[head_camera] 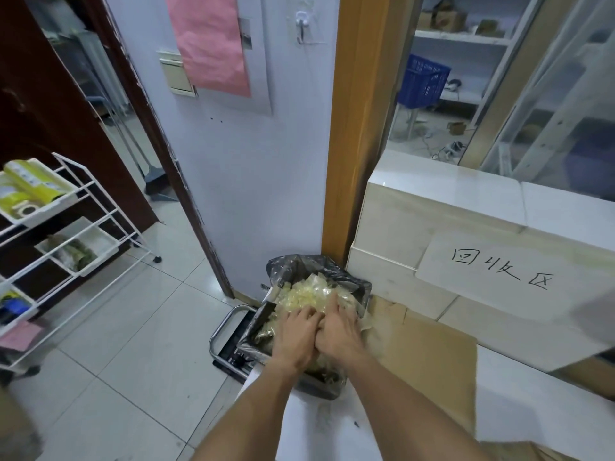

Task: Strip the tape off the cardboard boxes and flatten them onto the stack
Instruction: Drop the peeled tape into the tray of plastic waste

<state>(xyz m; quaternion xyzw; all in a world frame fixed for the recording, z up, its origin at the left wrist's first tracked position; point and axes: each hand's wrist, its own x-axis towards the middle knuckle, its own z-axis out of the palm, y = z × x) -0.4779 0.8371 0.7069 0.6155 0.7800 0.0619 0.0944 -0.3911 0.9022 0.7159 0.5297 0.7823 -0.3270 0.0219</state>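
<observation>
Both hands, left hand [297, 337] and right hand [337, 331], fingers flat, press crumpled yellowish tape wad [307, 294] into black-lined bin [319, 266]. Flattened brown cardboard stack [429, 357] just right. Push evenly; don't tear liner.

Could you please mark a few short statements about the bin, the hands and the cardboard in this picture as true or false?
1. Both hands, the left hand and the right hand, press down on the crumpled yellowish clear tape. True.
2. The tape sits in a blue plastic crate. False: it fills a bin lined with a black plastic bag.
3. Flattened brown cardboard lies on the floor to the right of the bin. True.
4. The white paper sign with handwritten black characters hangs on the pink sheet. False: it is stuck on the low tiled wall at right.
</observation>
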